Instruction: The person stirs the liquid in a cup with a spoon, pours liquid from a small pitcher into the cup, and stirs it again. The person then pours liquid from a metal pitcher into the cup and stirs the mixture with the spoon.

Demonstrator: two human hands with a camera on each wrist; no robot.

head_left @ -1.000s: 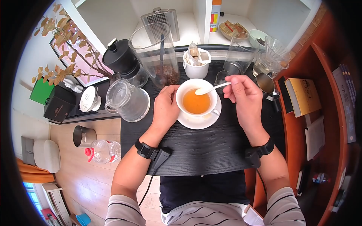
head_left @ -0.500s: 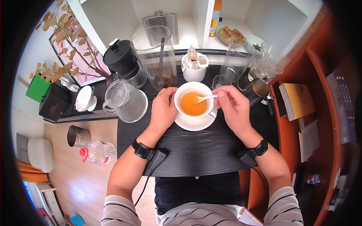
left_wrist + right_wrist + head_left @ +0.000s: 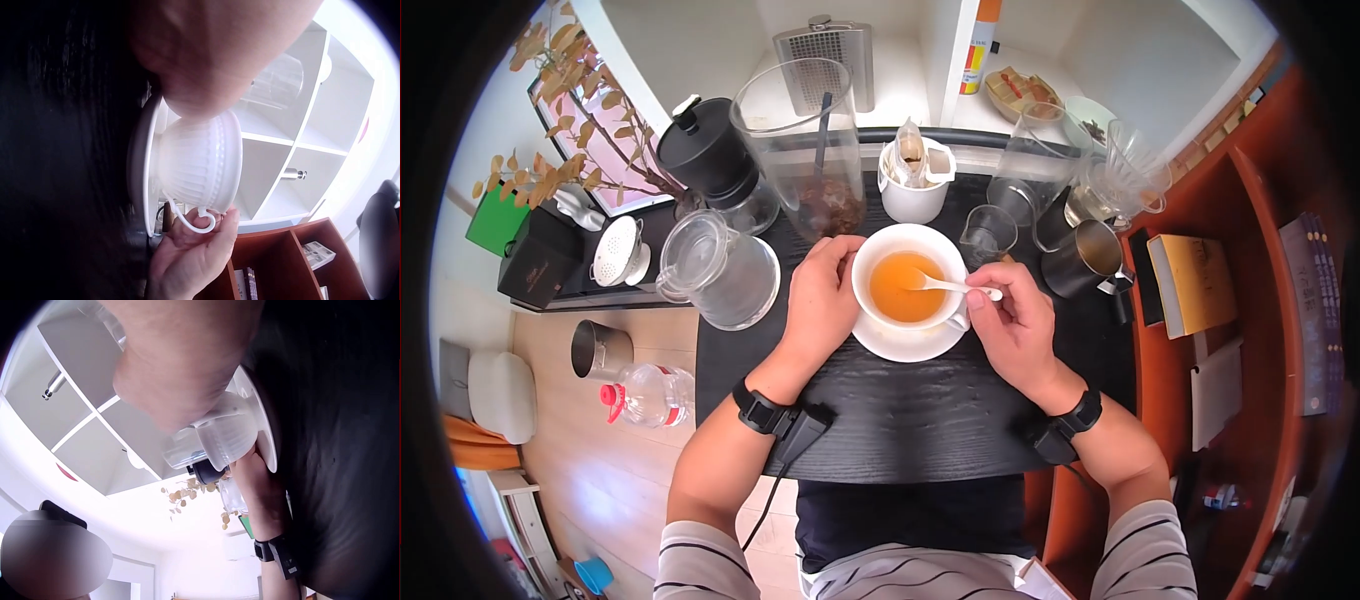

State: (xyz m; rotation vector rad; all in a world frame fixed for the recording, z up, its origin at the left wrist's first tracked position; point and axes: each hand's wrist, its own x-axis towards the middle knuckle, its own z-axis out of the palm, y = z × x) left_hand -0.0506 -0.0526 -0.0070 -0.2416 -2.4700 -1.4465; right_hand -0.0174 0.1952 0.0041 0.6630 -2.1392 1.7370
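Note:
A white cup [image 3: 908, 237] of amber liquid [image 3: 892, 295] stands on a white saucer [image 3: 908, 350] in the head view. My left hand [image 3: 818, 300] rests against the cup's left side, its fingers loosely bent. Between thumb and fingers, my right hand [image 3: 1015, 325] pinches the handle of a white spoon [image 3: 948, 287], whose bowl dips into the liquid. The cup's handle points toward the right hand. Seen from the left wrist, the ribbed cup [image 3: 194, 162] has the right hand [image 3: 203, 256] behind its handle. The right wrist view shows the left hand [image 3: 253, 481] at the cup's lower side.
Behind the cup are a white mug [image 3: 915, 200] with a drip bag and a small glass beaker [image 3: 988, 235]. At left stand a glass pitcher [image 3: 725, 270], a black grinder [image 3: 710, 150] and a tall glass jar [image 3: 800, 130]. A metal jug [image 3: 1083, 260] is at right.
The right hand has come nearer and lower along the cup's right side, turning the spoon so its handle now slopes toward me. The left hand stays by the cup. The view has shifted slightly.

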